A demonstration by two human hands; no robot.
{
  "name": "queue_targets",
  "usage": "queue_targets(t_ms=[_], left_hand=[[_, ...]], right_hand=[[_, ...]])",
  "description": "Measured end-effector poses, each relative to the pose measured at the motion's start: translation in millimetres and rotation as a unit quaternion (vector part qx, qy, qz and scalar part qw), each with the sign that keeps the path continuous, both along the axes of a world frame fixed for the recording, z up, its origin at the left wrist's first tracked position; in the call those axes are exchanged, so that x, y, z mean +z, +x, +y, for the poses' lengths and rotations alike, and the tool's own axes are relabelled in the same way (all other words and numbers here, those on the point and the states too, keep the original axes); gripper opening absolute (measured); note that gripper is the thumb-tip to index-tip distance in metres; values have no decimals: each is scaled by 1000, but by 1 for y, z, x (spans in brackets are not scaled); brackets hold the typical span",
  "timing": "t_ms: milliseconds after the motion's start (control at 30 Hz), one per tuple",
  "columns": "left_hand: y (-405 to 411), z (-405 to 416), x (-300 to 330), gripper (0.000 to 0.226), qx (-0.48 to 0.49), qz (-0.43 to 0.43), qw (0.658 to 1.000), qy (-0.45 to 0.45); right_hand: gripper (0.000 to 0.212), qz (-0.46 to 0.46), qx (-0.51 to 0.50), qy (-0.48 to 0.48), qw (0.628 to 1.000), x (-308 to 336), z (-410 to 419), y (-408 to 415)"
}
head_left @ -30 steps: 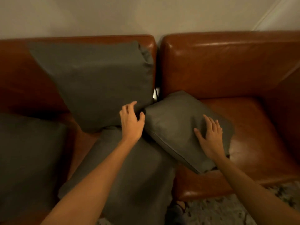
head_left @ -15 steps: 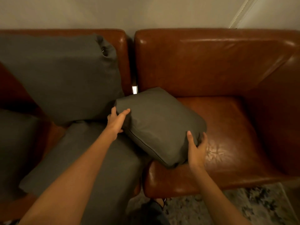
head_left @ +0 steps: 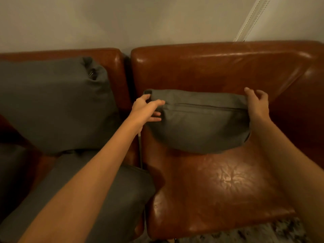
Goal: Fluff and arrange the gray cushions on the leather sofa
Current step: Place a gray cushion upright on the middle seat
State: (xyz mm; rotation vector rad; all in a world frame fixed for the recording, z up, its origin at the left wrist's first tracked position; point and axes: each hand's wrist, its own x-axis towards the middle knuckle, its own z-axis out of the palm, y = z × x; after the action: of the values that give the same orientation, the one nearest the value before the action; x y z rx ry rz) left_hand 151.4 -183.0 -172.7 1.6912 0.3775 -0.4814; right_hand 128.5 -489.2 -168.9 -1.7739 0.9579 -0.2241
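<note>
Both hands held a gray cushion [head_left: 201, 123] above the sofa [head_left: 219, 181] seat at frame center. The left hand [head_left: 145, 109] fingers gripped its left end; the right hand [head_left: 257, 104] fingers curled over its right end.

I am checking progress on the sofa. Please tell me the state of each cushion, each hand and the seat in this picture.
Small gray cushion: held up at both ends, seam facing the camera, over the right seat.
Left hand: grips the cushion's left end.
Right hand: on the cushion's right end, fingers loosely curled.
Large gray cushion: leaning on the left backrest.
Flat gray cushion: lying on the left seat.
Right seat: bare leather, creased.
</note>
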Motion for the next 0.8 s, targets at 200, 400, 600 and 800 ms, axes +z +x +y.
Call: queue_targets(t_ms=[200, 400, 600, 800], left_hand=[[25, -17, -34, 85, -124, -127, 941, 287], [20, -31, -60, 90, 0, -80, 988, 129], [12, -40, -62, 65, 70, -117, 987, 83], [35, -45, -58, 87, 94, -47, 969, 224]], right_hand=[[59, -41, 66, -128, 989, -32, -16, 2], [88, -113, -40, 11, 993, -88, -5, -40], [75, -116, -63, 18, 991, -83, -6, -27], [77, -41, 12, -15, 999, -65, -19, 32]])
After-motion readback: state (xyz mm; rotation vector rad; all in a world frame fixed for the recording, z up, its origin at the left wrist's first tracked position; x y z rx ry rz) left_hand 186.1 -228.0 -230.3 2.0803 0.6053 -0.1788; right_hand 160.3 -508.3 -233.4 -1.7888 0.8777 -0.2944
